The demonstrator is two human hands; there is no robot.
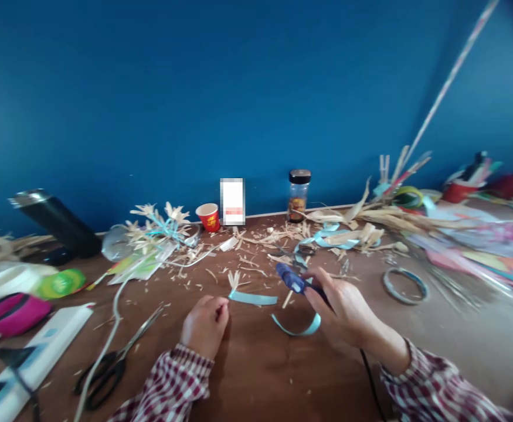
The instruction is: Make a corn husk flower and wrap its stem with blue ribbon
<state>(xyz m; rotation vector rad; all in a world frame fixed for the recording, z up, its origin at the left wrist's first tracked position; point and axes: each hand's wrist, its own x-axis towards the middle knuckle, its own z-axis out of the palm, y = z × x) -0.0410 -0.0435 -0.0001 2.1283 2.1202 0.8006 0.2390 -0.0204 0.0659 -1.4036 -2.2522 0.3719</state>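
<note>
Small husk flower sits mid-worktop, a short blue ribbon running off its base toward 3 o'clock. All clock calls below are from that flower, 12 = blue wall.

Left hand: at 7, fingers curled in, pinching flower and ribbon where they meet (exact grip hidden by the knuckles). Right hand: between 3 and 4, wrapped round a blue-purple glue gun, which is blurred, its front end pointing back toward 9–10. Black cord drops out below that wrist. Gun is near the ribbon's free end; no contact visible.

Loose curl of ribbon at 4, just under the right hand. Husk scraps scattered round 12.

Further out: scissors at 8, blades ajar, tips toward 1, white cable crossing the handles. Power strip also at 8, beyond them, with plugs in. Bunch of husk flowers with blue ties at 10. Dark flask between 9 and 10, tilted. Red paper cup at 11, upright. Black-lidded jar between 1 and 2, against the wall side. Ring-shaped roll at 3, well apart from the right hand.
</note>
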